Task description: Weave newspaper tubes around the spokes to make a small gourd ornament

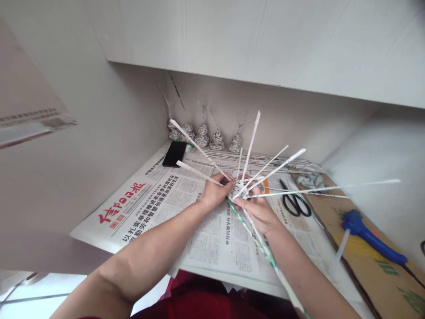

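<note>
Between my two hands is a small woven piece of rolled newspaper, with several thin white paper sticks fanning out from it. My left hand pinches its left edge, fingers curled around the base of the sticks. On the right side, my right hand grips the piece with the thumb on the near edge; some of its fingers are hidden behind. A long green-and-white paper strip runs from the piece down past my right forearm.
Newspaper sheets cover the table. Several woven paper bells line the back wall, with a black phone before them. Paper sticks lie behind my hands. Rightward are black scissors and a blue glue gun on cardboard.
</note>
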{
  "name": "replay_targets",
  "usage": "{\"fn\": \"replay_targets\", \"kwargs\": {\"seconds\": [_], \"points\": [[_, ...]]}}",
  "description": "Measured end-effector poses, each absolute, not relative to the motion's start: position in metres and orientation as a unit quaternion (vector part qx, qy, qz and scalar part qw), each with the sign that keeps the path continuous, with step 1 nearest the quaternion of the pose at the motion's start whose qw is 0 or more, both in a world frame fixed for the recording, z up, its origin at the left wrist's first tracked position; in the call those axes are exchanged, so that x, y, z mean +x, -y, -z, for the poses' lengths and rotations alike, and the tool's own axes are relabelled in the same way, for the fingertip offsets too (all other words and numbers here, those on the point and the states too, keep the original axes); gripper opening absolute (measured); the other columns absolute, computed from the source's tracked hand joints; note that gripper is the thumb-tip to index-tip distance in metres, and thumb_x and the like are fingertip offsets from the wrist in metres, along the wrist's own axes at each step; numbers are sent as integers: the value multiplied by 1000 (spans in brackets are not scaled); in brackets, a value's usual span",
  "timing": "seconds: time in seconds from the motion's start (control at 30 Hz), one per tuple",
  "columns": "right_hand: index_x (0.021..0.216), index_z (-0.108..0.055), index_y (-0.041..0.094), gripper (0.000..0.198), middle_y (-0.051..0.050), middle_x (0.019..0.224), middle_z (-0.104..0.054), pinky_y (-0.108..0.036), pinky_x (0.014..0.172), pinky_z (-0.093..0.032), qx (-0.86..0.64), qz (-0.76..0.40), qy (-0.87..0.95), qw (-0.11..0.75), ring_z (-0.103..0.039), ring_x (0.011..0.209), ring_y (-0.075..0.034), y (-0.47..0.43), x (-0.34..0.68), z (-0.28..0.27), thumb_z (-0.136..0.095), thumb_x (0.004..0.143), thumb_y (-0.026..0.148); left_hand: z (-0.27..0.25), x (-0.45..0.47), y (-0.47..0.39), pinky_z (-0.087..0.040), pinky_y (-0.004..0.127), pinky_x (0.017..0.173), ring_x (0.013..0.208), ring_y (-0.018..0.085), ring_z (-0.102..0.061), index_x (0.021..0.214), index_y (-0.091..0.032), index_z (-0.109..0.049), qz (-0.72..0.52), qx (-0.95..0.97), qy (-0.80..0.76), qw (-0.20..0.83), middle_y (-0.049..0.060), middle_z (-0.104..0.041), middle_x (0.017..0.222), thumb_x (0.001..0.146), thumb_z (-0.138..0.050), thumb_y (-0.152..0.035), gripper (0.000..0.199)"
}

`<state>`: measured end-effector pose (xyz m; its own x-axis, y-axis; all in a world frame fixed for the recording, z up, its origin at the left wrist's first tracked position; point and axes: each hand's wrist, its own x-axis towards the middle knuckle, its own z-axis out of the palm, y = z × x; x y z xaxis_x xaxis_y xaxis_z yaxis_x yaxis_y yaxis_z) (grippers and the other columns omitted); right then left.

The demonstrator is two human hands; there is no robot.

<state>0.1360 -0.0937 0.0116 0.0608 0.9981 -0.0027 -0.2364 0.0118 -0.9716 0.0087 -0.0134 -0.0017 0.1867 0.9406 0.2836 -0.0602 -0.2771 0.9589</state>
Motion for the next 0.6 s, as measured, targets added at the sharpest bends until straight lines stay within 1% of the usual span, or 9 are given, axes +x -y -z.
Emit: {"fn": "replay_targets", "kwargs": {"seconds": [0.17, 0.27, 0.33, 0.5, 0.6], "points": [[106, -61, 26, 51, 2, 88, -68, -28, 59, -50, -470, -521, 363, 613, -64, 70, -16, 87, 138, -10, -81, 60, 33, 2, 9, 15, -44, 23, 64, 62, 11, -55, 77, -15, -65, -518, 607, -365, 481, 0, -64, 68, 69, -70, -28, 16], [99, -64, 22, 43, -2, 86, -70, -29, 55, -50, -481, -514, 331, 628, -64, 67, -18, 82, 141, -5, -78, 61, 36, 3, 10, 15, -44, 23, 62, 61, 11, -55, 78, -15, -65, -517, 607, -357, 486, 0, -64, 68, 69, -70, -29, 18], [96, -64, 21, 40, -3, 85, -70, -30, 53, -50, -490, -501, 317, 639, -64, 64, -18, 80, 143, -1, -77, 61, 36, 4, 11, 15, -44, 23, 63, 63, 11, -56, 79, -15, -65, -519, 609, -351, 487, 0, -64, 70, 70, -70, -29, 17], [90, -63, 20, 40, 1, 72, -66, -25, 47, -47, -507, -475, 322, 644, -60, 56, -14, 80, 139, 3, -79, 60, 41, 4, 12, 18, -45, 22, 64, 64, 11, -57, 80, -15, -65, -507, 629, -335, 485, 1, -65, 71, 72, -68, -26, 14], [87, -63, 20, 39, 3, 65, -62, -23, 42, -43, -527, -430, 307, 666, -55, 50, -12, 82, 134, 3, -79, 62, 45, 3, 12, 21, -45, 22, 63, 63, 11, -56, 81, -15, -65, -502, 629, -331, 493, 1, -65, 72, 73, -68, -26, 14]]}}
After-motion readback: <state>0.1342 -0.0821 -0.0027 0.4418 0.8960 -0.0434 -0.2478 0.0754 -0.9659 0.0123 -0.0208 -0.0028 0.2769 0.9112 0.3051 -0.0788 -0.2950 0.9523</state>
